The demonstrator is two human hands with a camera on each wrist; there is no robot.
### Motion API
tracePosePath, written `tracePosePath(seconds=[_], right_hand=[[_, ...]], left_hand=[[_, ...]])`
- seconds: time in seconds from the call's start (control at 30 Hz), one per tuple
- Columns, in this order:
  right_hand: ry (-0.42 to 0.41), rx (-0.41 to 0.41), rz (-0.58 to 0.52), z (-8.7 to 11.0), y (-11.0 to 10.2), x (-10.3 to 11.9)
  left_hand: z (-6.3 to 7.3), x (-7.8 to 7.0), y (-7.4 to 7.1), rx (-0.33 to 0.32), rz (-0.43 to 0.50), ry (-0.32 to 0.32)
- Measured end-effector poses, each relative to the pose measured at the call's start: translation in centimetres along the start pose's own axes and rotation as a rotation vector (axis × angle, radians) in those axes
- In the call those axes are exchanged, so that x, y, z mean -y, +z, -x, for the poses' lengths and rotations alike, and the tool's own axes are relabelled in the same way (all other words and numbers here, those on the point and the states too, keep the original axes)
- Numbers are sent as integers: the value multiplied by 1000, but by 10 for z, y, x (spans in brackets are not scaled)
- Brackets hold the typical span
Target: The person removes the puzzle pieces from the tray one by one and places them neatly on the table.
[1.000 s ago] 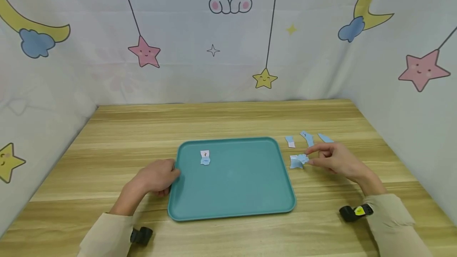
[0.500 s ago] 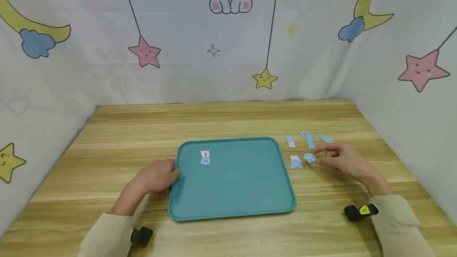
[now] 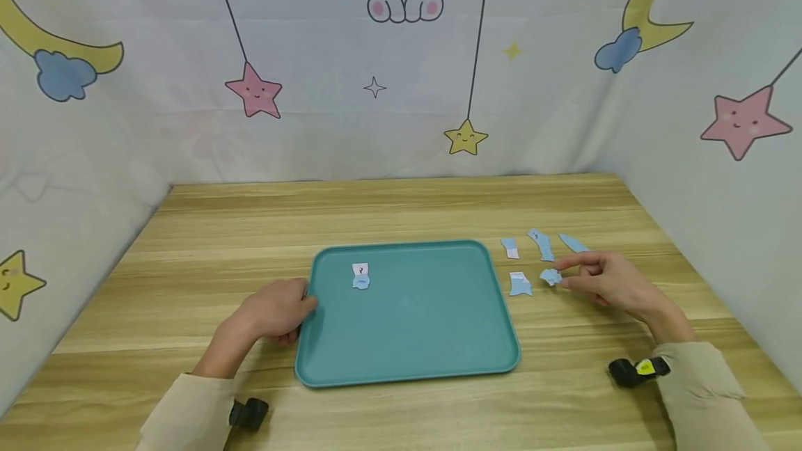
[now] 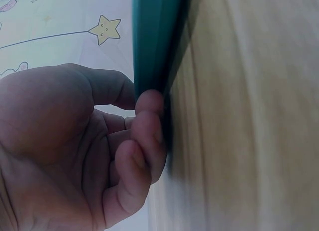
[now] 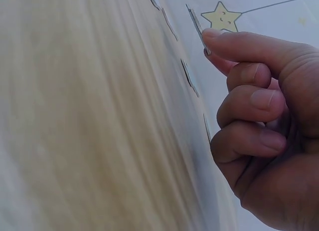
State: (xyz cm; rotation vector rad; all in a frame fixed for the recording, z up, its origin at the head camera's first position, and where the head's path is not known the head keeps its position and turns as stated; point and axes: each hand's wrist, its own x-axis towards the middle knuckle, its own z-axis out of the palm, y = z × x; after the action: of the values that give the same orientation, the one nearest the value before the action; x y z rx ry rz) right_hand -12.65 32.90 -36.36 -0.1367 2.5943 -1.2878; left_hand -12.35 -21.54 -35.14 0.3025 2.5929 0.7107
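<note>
In the head view my left hand grips the left edge of a teal tray, the thumb over the rim; the left wrist view shows fingers curled against the tray's side. Toward the tray's upper left lies a small white and light-blue piece with a dark mark. My right hand, right of the tray, pinches a light-blue, irregular-edged flat piece between thumb and index finger. Edge-on in the right wrist view, that thin piece stands off the table, the other fingers curled in below.
Several similar flat pieces lie on the wooden table beside the tray: one light-blue and pink, a long one, a pointed one and a notched one. A white patterned curtain surrounds the table.
My right hand has moved right with the pinched light-blue piece, from overlapping the notched piece to a gap beside it. The left hand and tray have stayed put.
</note>
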Motion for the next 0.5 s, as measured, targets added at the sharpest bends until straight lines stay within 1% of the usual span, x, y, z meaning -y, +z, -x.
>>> tracePosePath(seconds=[0.5], right_hand=[[15,11,5,0,-4,-7]], left_hand=[[1,-1,0,-1,2,-7]])
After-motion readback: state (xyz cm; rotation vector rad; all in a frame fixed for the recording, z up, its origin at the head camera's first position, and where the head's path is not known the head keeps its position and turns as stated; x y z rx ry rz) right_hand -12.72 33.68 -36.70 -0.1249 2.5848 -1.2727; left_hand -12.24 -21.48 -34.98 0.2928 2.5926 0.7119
